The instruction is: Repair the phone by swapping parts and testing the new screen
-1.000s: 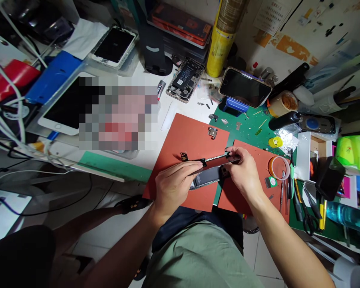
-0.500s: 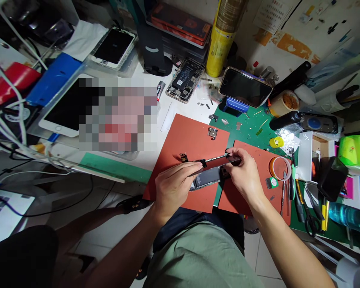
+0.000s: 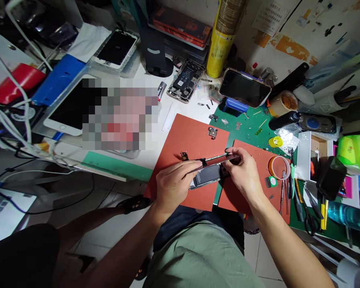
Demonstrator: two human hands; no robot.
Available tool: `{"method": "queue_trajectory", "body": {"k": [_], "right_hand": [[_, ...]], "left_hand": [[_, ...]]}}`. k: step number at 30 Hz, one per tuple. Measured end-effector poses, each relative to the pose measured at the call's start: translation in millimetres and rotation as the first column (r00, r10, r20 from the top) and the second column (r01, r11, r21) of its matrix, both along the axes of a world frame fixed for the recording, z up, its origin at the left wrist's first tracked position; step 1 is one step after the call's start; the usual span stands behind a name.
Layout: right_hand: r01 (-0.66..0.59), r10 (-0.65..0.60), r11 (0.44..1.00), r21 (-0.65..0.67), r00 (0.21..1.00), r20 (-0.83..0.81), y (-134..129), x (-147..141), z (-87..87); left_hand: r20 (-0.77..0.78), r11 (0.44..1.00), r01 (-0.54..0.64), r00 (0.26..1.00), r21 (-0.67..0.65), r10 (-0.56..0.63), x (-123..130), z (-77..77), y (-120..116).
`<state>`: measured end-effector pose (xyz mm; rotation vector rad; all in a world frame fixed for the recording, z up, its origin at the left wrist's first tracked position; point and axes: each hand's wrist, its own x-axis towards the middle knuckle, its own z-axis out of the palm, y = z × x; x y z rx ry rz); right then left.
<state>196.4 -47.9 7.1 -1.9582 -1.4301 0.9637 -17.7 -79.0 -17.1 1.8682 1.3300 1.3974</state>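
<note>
An opened phone body (image 3: 208, 176) with a dark battery lies over the inner edges of two red-brown mats. Above it a thin panel (image 3: 215, 158), seen nearly edge-on, is tilted up. My left hand (image 3: 175, 182) pinches the panel's left end, its fingers closed. At the other end my right hand (image 3: 242, 168) grips the panel between thumb and fingers. The phone body's left end is partly behind my left fingers. Small metal parts (image 3: 212, 132) and a small dark piece (image 3: 184, 156) rest on the left mat (image 3: 180, 136).
Behind stand a phone on a blue holder (image 3: 244, 88), an opened phone (image 3: 185, 81) and a yellow can (image 3: 220, 48). Scissors (image 3: 311, 224), tweezers, a tape roll (image 3: 279, 168) and a bottle lie right. Another person's leg (image 3: 90, 224) shows at lower left.
The view has shifted slightly. Both hands keep their grip on the panel, and the phone body shows a little more of its battery.
</note>
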Motion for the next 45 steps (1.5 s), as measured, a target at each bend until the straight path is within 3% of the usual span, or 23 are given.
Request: {"method": "queue_trajectory", "body": {"k": [5,8,12,19,25,36,40,42,45], "right_hand": [[0.089,-0.087,0.996,0.009,0.988,-0.131,-9,6,18.9],[0.182,-0.178,0.982,0.048,0.981,-0.072,-24,7,33.1],[0.058,-0.06,0.996,-0.07,0.998,-0.021,-38,-9,41.3],[-0.101,0.105,0.991,-0.091,0.994,0.041,-24,-49,30.2],[-0.09,0.096,0.993,-0.072,0.992,0.081,-20,-56,17.9],[-0.074,0.073,0.997,-0.002,0.988,0.139,-28,-61,11.7],[-0.084,0.065,0.99,0.112,0.985,0.158,-37,-61,13.9],[-0.152,0.098,0.948,0.279,0.975,0.2,-43,-58,14.6],[-0.391,0.239,0.757,0.524,0.912,0.334,-53,-50,12.2]], "left_hand": [[0.012,0.999,-0.02,1.0,-0.026,0.02,-1,0.6,0],[0.018,0.999,-0.015,1.0,-0.044,0.015,-1,0.9,0],[0.014,0.998,-0.005,1.0,-0.055,0.006,-1,1.2,0],[0.005,0.996,0.003,1.0,-0.09,-0.002,-2,0.9,-1],[0.005,0.994,-0.011,1.0,-0.105,0.012,-2,3.1,0],[0.03,0.99,0.014,1.0,-0.144,-0.01,-4,5.6,3],[0.023,0.991,0.017,1.0,-0.134,-0.014,-4,4.6,3],[0.02,0.991,0.01,1.0,-0.134,-0.007,-4,4.6,3],[0.01,0.992,0.004,1.0,-0.13,-0.002,-4,5.7,3]]}}
